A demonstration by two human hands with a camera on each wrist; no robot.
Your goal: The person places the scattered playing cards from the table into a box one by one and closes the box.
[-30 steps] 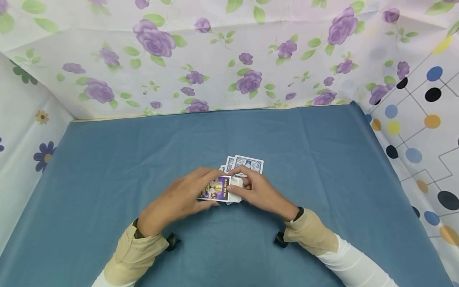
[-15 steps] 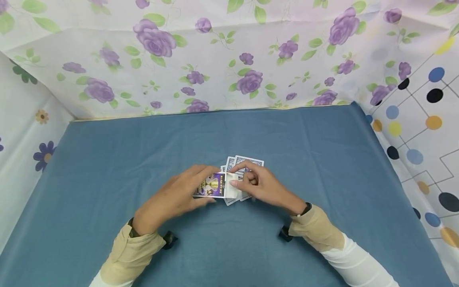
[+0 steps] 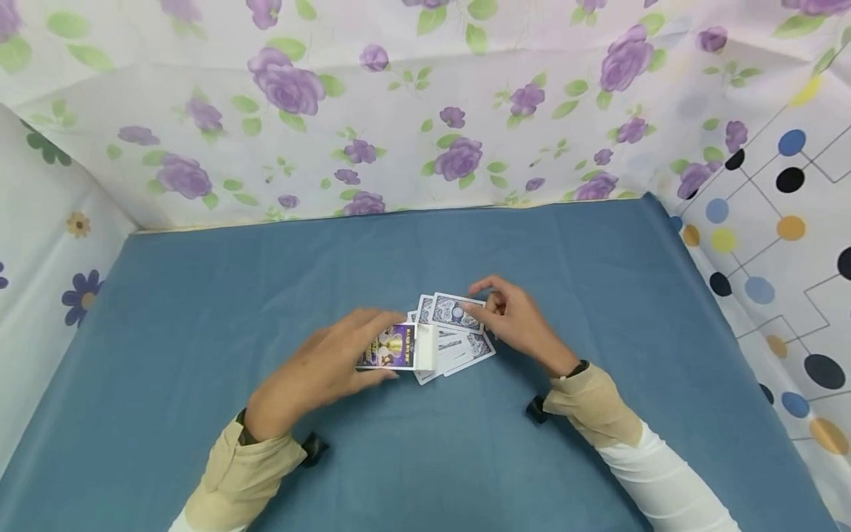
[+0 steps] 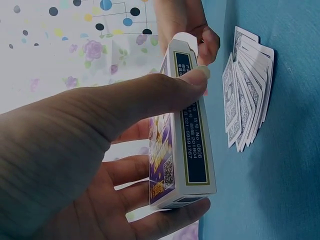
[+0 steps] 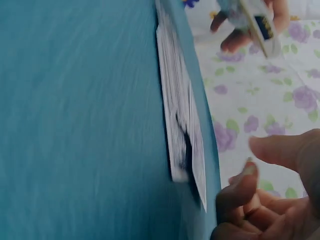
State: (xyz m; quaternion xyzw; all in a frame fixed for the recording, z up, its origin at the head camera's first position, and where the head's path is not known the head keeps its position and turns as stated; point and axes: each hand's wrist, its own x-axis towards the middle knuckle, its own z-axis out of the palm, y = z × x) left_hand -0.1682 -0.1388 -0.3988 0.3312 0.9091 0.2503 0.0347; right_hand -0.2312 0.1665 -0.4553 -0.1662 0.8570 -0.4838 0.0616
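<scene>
Box [image 3: 394, 346], long way sideways, points its white flap [image 3: 427, 349] right. Left hand [image 3: 327, 362] grips it; loosely bent right hand [image 3: 517, 319] holds nothing.

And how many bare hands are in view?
2: the left hand grips the purple rectangular cardboard box; the right hand is near the blue-and-white playing cards.

My left hand [image 3: 326, 362] is gripping: left thumb [image 4: 145, 97] pressing along the near side, left fingers [image 4: 127, 169] bending opposite it. My right hand [image 3: 521, 321] is hovering right of the left and slightly farther forward; right thumb [image 5: 280, 150] and forefinger [image 5: 235, 197] are pointing leftward, tips standing apart, other fingers curling in. Left forearm [image 3: 242, 465] and right forearm [image 3: 625, 443] are slanting inward behind the hands.
</scene>
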